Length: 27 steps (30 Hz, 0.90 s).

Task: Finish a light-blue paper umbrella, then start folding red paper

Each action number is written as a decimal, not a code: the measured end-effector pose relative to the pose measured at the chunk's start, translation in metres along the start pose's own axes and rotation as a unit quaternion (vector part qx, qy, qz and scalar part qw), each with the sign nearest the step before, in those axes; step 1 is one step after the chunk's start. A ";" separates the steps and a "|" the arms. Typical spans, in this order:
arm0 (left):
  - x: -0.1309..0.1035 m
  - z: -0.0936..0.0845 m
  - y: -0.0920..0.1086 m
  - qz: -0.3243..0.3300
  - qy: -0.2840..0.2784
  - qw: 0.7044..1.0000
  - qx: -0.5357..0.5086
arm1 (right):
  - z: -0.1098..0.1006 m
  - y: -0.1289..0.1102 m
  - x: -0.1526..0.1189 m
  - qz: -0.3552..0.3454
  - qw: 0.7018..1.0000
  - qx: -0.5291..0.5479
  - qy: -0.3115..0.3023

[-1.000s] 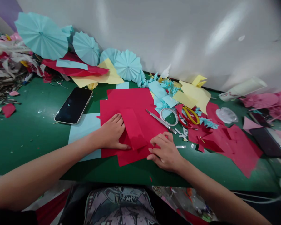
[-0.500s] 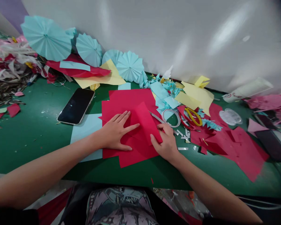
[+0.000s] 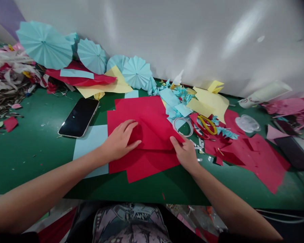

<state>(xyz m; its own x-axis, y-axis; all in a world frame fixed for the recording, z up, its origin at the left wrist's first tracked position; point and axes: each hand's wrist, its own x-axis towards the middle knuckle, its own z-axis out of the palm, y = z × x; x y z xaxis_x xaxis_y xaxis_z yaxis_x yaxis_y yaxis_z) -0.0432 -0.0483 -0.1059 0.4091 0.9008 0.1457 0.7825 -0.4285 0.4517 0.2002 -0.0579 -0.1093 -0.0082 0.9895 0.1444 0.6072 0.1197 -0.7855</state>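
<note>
A folded sheet of red paper (image 3: 157,133) lies slanting over a pile of larger red sheets (image 3: 142,165), its right part lifted. My right hand (image 3: 187,152) pinches its right end, thumb on top and fingers underneath. My left hand (image 3: 121,140) rests at the sheet's left side, fingers loosely curved and thumb apart from them. Just past my right hand are a roll of tape (image 3: 182,127) and scissors with yellow and red handles (image 3: 207,125); their blades are hidden.
A phone (image 3: 79,117) rests partly on a light-blue sheet (image 3: 91,140). Pleated blue paper rosettes (image 3: 136,71) lean along the wall. Yellow paper (image 3: 210,101), blue scraps, a glue bottle (image 3: 177,78) and red offcuts (image 3: 258,162) cover the right side of the green table (image 3: 91,187).
The folded red piece has opened wider and swung flatter, now covering the scissors' blade. My left hand's spread fingers have drawn in and curved. My right hand has shifted slightly right.
</note>
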 end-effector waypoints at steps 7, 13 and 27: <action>0.005 -0.007 -0.006 -0.150 0.036 0.972 -0.175 | -0.001 -0.010 -0.003 -0.063 0.997 -0.032 -0.043; 0.009 -0.013 -0.007 -0.152 0.037 0.972 -0.177 | 0.002 -0.009 -0.003 -0.037 0.998 -0.022 -0.052; 0.013 -0.006 -0.028 -0.207 0.111 0.929 -0.286 | -0.020 0.005 0.016 -0.034 0.994 0.102 0.017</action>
<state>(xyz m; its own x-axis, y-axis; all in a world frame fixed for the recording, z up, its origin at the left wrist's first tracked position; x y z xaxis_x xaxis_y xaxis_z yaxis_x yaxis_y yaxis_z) -0.0623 -0.0247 -0.1113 -0.0279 0.9996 0.0032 0.4485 0.0097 0.8937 0.2188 -0.0429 -0.0993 -0.0143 0.9757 0.2186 0.4316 0.2033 -0.8789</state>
